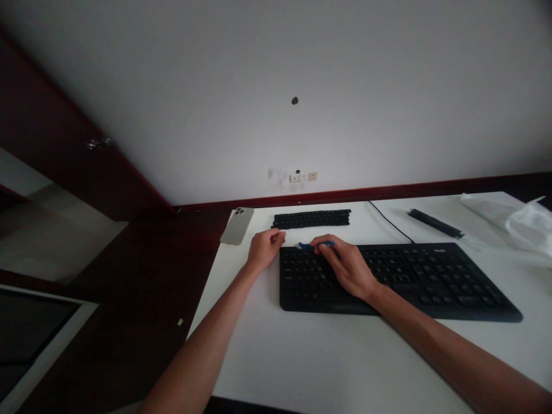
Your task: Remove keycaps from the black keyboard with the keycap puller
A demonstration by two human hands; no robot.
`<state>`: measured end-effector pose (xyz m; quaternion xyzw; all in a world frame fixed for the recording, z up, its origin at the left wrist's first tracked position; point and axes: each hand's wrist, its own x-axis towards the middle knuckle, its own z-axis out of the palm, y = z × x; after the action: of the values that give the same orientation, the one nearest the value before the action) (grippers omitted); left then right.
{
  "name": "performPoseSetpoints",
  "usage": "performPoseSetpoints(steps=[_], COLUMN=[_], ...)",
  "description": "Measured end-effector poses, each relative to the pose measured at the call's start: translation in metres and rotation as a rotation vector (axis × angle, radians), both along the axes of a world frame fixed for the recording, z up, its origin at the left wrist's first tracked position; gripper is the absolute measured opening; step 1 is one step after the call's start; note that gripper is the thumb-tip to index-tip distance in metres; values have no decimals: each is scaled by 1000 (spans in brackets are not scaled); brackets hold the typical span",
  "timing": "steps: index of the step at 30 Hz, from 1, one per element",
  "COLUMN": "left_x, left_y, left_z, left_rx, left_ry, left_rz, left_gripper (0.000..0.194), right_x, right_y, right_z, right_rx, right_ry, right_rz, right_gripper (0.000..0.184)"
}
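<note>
A black keyboard [414, 282] lies on the white table, and some keys at its left part look to be off. My right hand [345, 261] rests over its left half, fingers closed around a slim blue brush [307, 246] with a pale tip. That tip is at the keyboard's upper left edge. Just left of the keyboard, my left hand [264, 250] has its fingers curled together in a pinch. Whether anything is in them cannot be made out. Beyond its fingertips, loose black keycaps [313, 218] stand lined up in rows.
A phone [238, 226] lies face down at the table's far left corner. The keyboard's cable [390, 219] runs to the back edge. On the right are a dark narrow strip-like object [435, 223] and a crumpled white plastic bag [526, 224]. A wall with sockets [303, 177] stands behind.
</note>
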<state>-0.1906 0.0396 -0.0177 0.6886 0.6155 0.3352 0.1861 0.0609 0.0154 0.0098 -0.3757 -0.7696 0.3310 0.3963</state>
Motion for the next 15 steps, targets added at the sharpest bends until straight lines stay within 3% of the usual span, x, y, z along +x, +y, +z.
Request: performPoseSetpoints(steps=[15], left_x=[0], left_y=[1], left_z=[-1], left_rx=[-8], left_ry=[32], left_rz=[1], left_gripper=[40], right_x=[0], right_y=[3], right_z=[-3], right_rx=[-87], right_ry=[51], right_rz=[53], right_gripper=[29])
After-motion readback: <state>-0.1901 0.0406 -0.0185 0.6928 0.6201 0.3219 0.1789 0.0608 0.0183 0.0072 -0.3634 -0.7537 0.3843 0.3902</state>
